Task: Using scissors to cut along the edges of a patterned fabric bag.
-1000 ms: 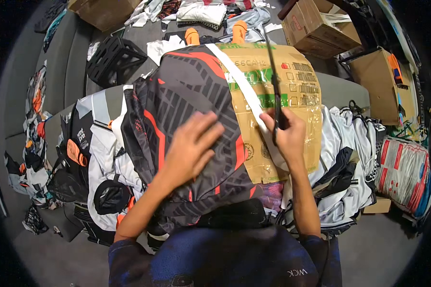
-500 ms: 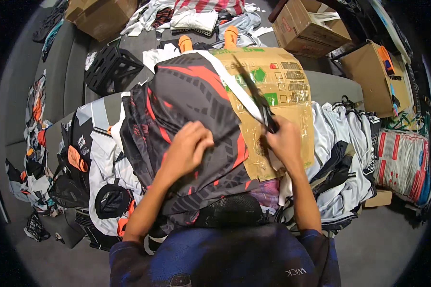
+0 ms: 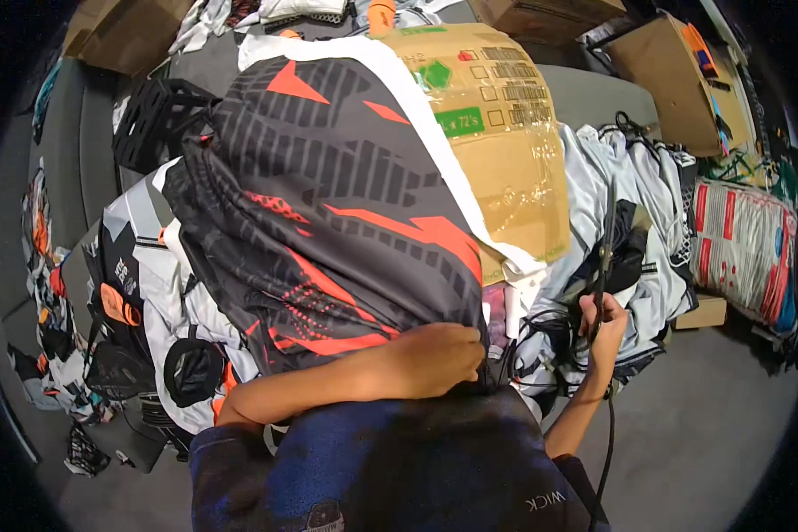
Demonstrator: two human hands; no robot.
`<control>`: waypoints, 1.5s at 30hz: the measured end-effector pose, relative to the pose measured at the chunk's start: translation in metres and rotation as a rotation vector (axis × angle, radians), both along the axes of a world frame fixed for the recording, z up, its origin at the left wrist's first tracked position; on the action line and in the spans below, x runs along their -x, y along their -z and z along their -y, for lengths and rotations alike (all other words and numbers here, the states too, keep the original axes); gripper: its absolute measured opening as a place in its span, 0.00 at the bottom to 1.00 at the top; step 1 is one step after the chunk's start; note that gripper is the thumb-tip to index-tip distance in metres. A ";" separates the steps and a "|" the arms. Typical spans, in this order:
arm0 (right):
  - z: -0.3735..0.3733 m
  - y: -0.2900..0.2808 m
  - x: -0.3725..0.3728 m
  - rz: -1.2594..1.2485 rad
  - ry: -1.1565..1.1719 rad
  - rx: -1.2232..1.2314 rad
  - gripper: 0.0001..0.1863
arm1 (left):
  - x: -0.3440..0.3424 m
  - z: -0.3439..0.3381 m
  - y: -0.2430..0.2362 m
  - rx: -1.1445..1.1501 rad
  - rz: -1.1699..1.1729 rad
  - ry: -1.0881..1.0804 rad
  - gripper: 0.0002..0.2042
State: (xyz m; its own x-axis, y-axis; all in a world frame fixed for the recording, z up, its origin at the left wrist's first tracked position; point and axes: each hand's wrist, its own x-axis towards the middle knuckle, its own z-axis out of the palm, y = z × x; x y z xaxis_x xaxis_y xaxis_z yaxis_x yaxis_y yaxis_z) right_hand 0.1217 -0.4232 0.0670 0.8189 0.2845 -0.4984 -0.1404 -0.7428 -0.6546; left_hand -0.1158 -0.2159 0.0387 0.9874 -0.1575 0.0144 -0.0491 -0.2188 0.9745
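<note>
A dark grey and black garment (image 3: 363, 191) with red patterns lies over a flat cardboard sheet (image 3: 514, 191) in front of me. A white strip (image 3: 434, 146) runs along the garment's far and right edges. Close to my body, my left hand (image 3: 443, 359) is closed on the garment's near right edge, its fingers bunched around the cloth. Off to the right, my right hand (image 3: 601, 328) grips dark scissors (image 3: 606, 235), their blades pointing away from me above the pale clothes. Black cord or trim hangs around that hand; I cannot tell whether it is attached to anything.
Light grey clothes (image 3: 585, 168) are heaped on the right, beside a striped plastic-wrapped bundle (image 3: 740, 253). An open cardboard box (image 3: 669, 89) stands behind them. White and black garments (image 3: 173, 306) pile up on the left, near a black folding stool (image 3: 155, 120).
My left hand has moved right and nearer, taking hold of the garment's edge. The right hand has carried the scissors right and toward me. The garment and cardboard appear shifted and turned.
</note>
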 end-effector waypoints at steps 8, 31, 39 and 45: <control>-0.027 -0.015 0.021 -0.455 -0.480 -0.378 0.23 | -0.009 -0.115 -0.042 -0.132 -0.113 -0.191 0.09; -0.055 0.031 0.024 -0.493 -0.734 -0.144 0.23 | -0.038 -0.165 0.029 -0.797 0.068 -0.595 0.30; -0.063 0.029 0.030 -0.394 -0.718 -0.132 0.26 | -0.041 -0.166 0.037 -0.823 0.104 -0.578 0.32; -0.067 0.026 0.034 -0.375 -0.702 -0.160 0.26 | -0.042 -0.165 0.037 -0.841 0.084 -0.585 0.32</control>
